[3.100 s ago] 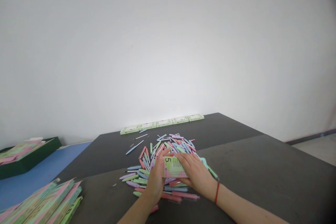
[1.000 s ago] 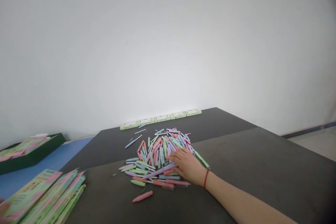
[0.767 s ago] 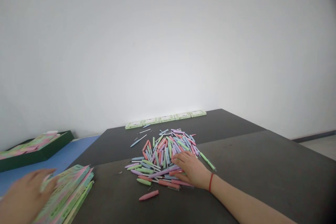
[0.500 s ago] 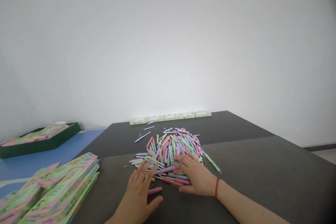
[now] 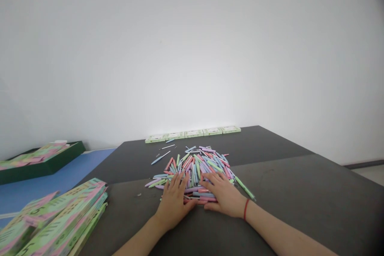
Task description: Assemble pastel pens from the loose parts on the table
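A heap of pastel pens and pen parts [image 5: 195,168] in pink, green, blue and purple lies on the dark table [image 5: 285,192]. My left hand [image 5: 174,200] rests with fingers spread on the heap's near left side, thumb pointing toward the right hand. On the near right side, my right hand [image 5: 223,192], with a red string at the wrist, lies open over the pens. Both palms hide part of the near edge. A light green pen [image 5: 244,188] sticks out to the right of the heap. A blue pen [image 5: 160,158] lies apart at the left.
Several flat pale green boxes [image 5: 193,133] stand in a row along the far table edge by the wall. At the near left are stacked green and pink packets [image 5: 66,220]. A dark green tray [image 5: 60,163] with more packets sits on a blue surface [image 5: 90,164].
My left hand has moved right and forward onto the heap, and a loose pink piece near its thumb has been pushed in. My right hand has barely moved.
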A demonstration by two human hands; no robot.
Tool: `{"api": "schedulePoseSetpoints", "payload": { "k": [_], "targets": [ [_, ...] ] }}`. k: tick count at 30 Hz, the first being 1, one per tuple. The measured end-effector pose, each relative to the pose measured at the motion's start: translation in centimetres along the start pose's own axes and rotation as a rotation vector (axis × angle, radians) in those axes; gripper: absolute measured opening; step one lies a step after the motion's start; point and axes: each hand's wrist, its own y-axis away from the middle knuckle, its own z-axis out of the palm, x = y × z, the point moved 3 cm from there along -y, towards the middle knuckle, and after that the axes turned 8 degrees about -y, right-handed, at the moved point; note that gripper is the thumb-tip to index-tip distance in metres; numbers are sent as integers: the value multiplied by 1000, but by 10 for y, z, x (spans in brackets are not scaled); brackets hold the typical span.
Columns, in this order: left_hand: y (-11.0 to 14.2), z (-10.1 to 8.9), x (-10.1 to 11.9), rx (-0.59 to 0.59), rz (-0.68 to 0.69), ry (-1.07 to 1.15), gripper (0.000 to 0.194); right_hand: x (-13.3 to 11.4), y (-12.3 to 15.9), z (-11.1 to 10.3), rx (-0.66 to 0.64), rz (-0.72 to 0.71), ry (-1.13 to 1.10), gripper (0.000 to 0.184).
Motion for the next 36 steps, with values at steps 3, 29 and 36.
{"api": "schedulePoseSetpoints", "payload": {
  "k": [3,29,36],
  "targets": [
    [-19,5,-8,32,-22,-14,66,6,-6,2,20,4,42,65],
    [-59,3,-14,142,36,-6,24,30,-19,2,266,29,136,40],
    [-66,0,-10,131,60,-23,16,35,-10,-2,370,106,129,36]
  ]
}}
